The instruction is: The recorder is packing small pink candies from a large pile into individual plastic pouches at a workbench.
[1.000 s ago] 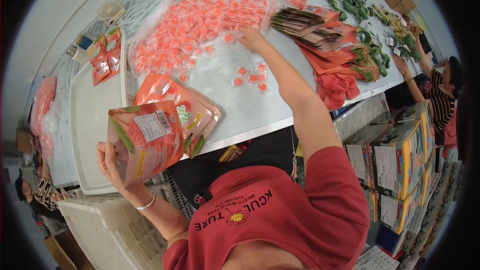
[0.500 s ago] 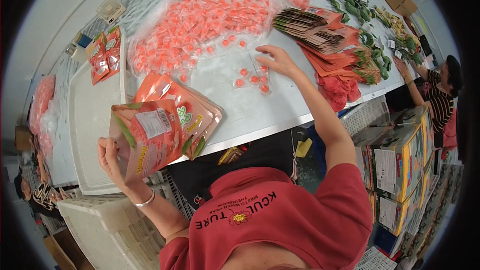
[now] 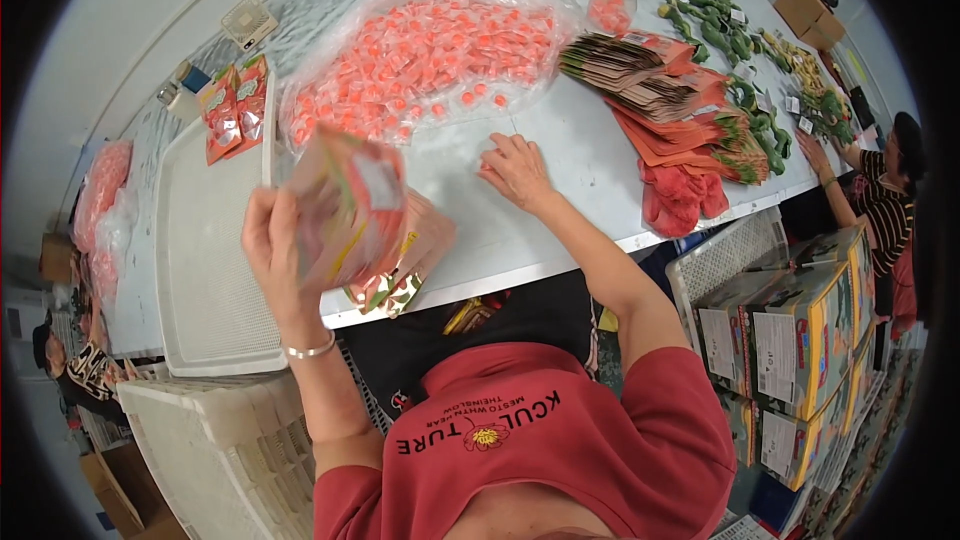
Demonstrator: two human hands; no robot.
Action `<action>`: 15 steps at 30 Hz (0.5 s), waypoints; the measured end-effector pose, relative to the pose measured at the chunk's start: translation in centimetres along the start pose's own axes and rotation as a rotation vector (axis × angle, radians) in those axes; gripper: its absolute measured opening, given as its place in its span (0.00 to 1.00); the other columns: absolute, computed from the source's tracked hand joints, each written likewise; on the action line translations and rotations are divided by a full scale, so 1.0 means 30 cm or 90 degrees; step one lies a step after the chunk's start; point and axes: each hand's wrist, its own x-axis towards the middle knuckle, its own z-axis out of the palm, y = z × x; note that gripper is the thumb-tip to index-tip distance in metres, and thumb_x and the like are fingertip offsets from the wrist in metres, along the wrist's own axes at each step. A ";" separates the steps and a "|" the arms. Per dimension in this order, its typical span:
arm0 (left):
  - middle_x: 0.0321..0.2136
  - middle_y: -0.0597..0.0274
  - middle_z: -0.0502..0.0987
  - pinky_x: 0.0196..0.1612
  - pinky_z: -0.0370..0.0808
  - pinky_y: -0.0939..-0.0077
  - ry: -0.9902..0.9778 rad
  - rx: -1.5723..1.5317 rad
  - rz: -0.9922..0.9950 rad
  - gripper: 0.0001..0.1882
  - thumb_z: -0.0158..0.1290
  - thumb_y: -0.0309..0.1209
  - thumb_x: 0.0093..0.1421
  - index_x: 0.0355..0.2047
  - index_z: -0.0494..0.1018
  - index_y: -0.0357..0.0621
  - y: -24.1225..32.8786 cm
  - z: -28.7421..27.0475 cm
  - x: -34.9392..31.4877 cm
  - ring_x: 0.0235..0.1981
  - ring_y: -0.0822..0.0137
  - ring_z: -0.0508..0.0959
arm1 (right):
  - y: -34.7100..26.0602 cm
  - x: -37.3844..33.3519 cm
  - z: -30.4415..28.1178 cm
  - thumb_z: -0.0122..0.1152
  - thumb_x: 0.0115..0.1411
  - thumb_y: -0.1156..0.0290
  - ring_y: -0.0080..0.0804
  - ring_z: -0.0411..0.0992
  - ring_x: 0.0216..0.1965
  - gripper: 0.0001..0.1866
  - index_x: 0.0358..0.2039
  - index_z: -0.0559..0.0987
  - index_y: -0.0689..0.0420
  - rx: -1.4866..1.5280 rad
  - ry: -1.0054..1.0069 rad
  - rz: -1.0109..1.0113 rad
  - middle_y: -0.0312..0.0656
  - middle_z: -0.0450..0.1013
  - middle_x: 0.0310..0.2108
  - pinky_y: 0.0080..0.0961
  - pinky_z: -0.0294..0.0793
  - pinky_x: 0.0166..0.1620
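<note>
The heap of wrapped sweets (image 3: 430, 55), orange-red in clear wrappers on a plastic sheet, lies on the pale table (image 3: 560, 220) and serves as landmark. Left hand (image 3: 274, 245): closed, gripping by its edge a red-and-green pouch (image 3: 365, 205) held up on the near side of the heap, toward its left end; motion blurs the print. Beneath this, also nearer than the heap, lies a stack of similar pouches (image 3: 428, 235). Right hand (image 3: 516, 172): palm down with fingers bent, low over the table on the near side of the heap; whether it encloses anything cannot be told. A few loose sweets (image 3: 483, 96) lie at the heap's near edge. Left of the heap: a white tray (image 3: 215, 280), with two red packets (image 3: 235, 110) at its far end. Right of the heap: a fanned bundle of flat pouches (image 3: 650, 85), with a crumpled red cloth (image 3: 683, 200) on its near side.
</note>
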 end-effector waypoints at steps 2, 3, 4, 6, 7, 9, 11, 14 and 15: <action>0.20 0.74 0.63 0.26 0.61 0.84 -0.059 0.032 0.019 0.09 0.46 0.27 0.60 0.22 0.64 0.40 -0.020 0.064 0.040 0.24 0.81 0.61 | 0.064 0.001 0.055 0.63 0.48 0.61 0.37 0.68 0.36 0.13 0.34 0.75 0.50 0.034 0.042 0.020 0.40 0.69 0.40 0.35 0.67 0.36; 0.19 0.73 0.64 0.26 0.61 0.83 -0.084 0.043 0.066 0.08 0.46 0.26 0.60 0.23 0.65 0.40 -0.012 0.114 0.052 0.23 0.81 0.61 | 0.097 0.004 0.071 0.63 0.47 0.63 0.35 0.69 0.29 0.11 0.31 0.74 0.51 0.069 0.082 0.041 0.38 0.70 0.34 0.33 0.68 0.29; 0.19 0.72 0.64 0.26 0.62 0.82 -0.111 0.053 0.113 0.07 0.45 0.26 0.60 0.24 0.65 0.39 -0.003 0.171 0.059 0.23 0.80 0.62 | 0.136 0.006 0.082 0.63 0.47 0.63 0.35 0.69 0.29 0.11 0.31 0.74 0.51 0.065 0.087 0.035 0.38 0.70 0.34 0.33 0.68 0.29; 0.17 0.66 0.65 0.24 0.63 0.80 -0.148 0.086 0.154 0.07 0.45 0.26 0.59 0.24 0.64 0.38 -0.041 0.258 0.067 0.21 0.77 0.64 | 0.172 0.033 0.059 0.60 0.51 0.66 0.28 0.65 0.19 0.09 0.34 0.76 0.52 0.148 0.268 0.142 0.32 0.67 0.21 0.24 0.63 0.21; 0.17 0.66 0.65 0.24 0.63 0.80 -0.145 0.083 0.160 0.07 0.45 0.26 0.59 0.24 0.64 0.38 -0.060 0.296 0.071 0.21 0.77 0.64 | 0.181 0.056 0.024 0.60 0.51 0.66 0.28 0.65 0.19 0.09 0.34 0.76 0.52 0.145 0.273 0.138 0.32 0.67 0.21 0.24 0.63 0.21; 0.16 0.57 0.65 0.23 0.63 0.76 -0.178 0.134 0.153 0.06 0.45 0.24 0.58 0.25 0.63 0.37 -0.105 0.323 0.081 0.19 0.72 0.66 | 0.042 0.170 -0.210 0.57 0.56 0.66 0.16 0.61 0.18 0.07 0.34 0.76 0.54 1.038 0.318 0.458 0.28 0.65 0.19 0.13 0.58 0.20; 0.16 0.55 0.65 0.23 0.64 0.74 -0.196 0.139 0.149 0.06 0.45 0.25 0.58 0.25 0.62 0.36 -0.126 0.375 0.098 0.18 0.70 0.66 | -0.037 0.229 -0.433 0.54 0.59 0.65 0.11 0.61 0.19 0.10 0.35 0.74 0.59 1.201 0.320 0.244 0.27 0.62 0.20 0.10 0.61 0.22; 0.17 0.52 0.66 0.23 0.65 0.71 -0.213 0.142 0.104 0.07 0.44 0.26 0.58 0.25 0.62 0.35 -0.192 0.453 0.136 0.18 0.67 0.67 | -0.170 0.332 -0.533 0.51 0.59 0.68 0.18 0.63 0.21 0.08 0.35 0.74 0.59 1.035 0.361 0.122 0.31 0.65 0.24 0.16 0.64 0.24; 0.17 0.52 0.67 0.23 0.65 0.71 -0.215 0.137 0.066 0.08 0.43 0.27 0.59 0.26 0.62 0.35 -0.217 0.477 0.148 0.18 0.67 0.68 | -0.173 0.338 -0.529 0.51 0.59 0.68 0.18 0.63 0.21 0.08 0.35 0.74 0.59 1.032 0.363 0.119 0.31 0.65 0.24 0.16 0.64 0.24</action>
